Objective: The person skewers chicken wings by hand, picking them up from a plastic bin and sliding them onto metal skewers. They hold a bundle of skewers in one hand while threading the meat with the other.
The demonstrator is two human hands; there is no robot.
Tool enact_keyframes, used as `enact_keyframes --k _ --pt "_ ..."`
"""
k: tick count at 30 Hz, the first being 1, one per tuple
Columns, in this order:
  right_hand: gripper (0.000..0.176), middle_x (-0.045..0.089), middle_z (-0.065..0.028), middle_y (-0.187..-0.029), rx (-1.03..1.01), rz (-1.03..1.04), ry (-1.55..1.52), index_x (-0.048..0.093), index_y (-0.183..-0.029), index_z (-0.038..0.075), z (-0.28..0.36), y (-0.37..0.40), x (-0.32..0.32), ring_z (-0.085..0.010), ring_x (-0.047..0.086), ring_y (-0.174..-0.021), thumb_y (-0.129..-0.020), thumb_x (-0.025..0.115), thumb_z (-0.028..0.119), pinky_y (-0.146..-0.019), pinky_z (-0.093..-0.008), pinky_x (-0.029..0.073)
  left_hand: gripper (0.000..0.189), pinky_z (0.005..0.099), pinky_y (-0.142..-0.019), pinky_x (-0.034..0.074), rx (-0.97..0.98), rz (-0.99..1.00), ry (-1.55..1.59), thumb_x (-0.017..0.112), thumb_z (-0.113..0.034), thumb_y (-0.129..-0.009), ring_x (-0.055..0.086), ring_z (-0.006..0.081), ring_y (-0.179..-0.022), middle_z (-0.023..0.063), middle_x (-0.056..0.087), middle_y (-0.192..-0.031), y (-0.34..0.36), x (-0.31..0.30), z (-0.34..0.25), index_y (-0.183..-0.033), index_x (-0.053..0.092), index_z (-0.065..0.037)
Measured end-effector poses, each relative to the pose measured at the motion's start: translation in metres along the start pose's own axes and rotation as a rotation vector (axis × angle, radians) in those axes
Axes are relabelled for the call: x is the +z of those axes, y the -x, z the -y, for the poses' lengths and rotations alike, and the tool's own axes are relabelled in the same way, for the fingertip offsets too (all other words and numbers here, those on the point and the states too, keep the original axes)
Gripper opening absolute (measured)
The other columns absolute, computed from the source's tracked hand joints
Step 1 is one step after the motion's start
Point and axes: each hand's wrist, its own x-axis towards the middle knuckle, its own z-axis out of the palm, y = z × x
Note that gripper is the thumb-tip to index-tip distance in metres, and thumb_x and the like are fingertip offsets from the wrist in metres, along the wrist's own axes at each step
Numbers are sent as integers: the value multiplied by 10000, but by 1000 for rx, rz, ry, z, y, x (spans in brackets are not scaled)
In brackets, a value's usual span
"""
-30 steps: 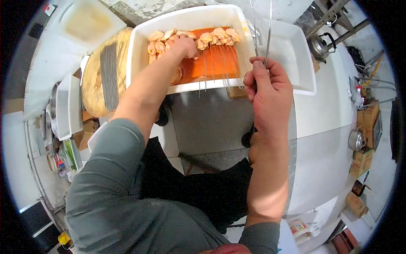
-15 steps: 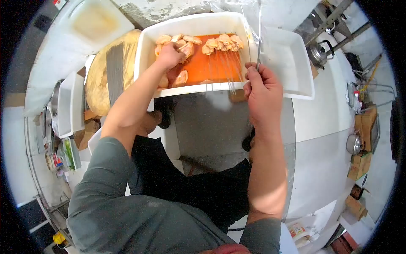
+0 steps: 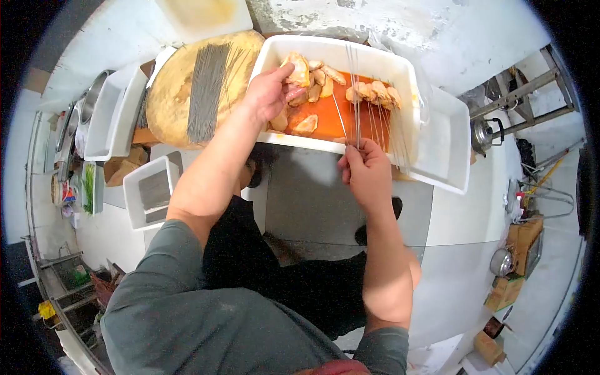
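The left hand (image 3: 270,94) reaches into the white tub (image 3: 300,140), its grip clamped on a marinated chicken wing (image 3: 299,67) lifted clear of the orange marinade (image 3: 325,115). More loose wings (image 3: 320,78) lie just beyond and beside that grip, and one (image 3: 306,125) lies below it near the tub's near wall.

The right hand (image 3: 365,175) sits at the tub's near rim. Thumb and fingers are pinched together on the lower ends of thin metal skewers (image 3: 353,87), which rise from the grip across the tub. Just right of this grip, loaded skewers (image 3: 375,92) rest in the marinade, their stems over the rim.

Left of the left grip, a bundle of bare skewers (image 3: 206,87) lies on a round wooden chopping board (image 3: 172,106). Right of the right grip stands a second white tub (image 3: 447,137).
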Motion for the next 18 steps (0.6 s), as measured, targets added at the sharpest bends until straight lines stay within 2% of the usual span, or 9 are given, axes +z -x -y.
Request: enact_keyframes --k 1,4,8,12,18 --pt "163 612 -38 -672 9 -11 14 585 -1001 2 -3 -1 3 -94 532 -501 -906 529 123 -467 -248 427 270 266 -681 590 -4 -38 -3 578 -157 -924 642 221 -804 135 597 -952 -3 1 1 -1094 528 47" --pt "163 611 -35 -675 1 -39 70 590 -1007 8 -15 -5 10 -98 548 -541 -907 529 120 -496 -248 430 268 265 -686 592 74 55 40 580 -150 -922 647 226 -833 147 597 -990 -13 6 -3 -1097 516 44" --pt "160 606 -28 -673 -5 -65 125 596 -1011 13 -22 -13 11 -89 545 -587 -907 531 115 -524 -240 420 235 256 -691 588 65 38 30 579 -117 -919 641 208 -830 138 599 -990 -17 9 -5 -1089 508 29" --pt "162 600 -18 -668 30 -44 98 603 -1024 20 -16 -12 15 -77 518 -578 -909 536 112 -516 -230 404 225 253 -692 588 83 111 81 585 -110 -914 639 195 -825 126 602 -990 -16 8 -7 -1073 508 30" --pt "159 591 -7 -669 21 -25 48 608 -1030 30 -19 -14 18 -69 501 -569 -916 546 120 -511 -223 394 213 249 -693 591 132 65 104 585 -104 -912 640 192 -826 122 605 -996 -15 8 -11 -1060 511 29"
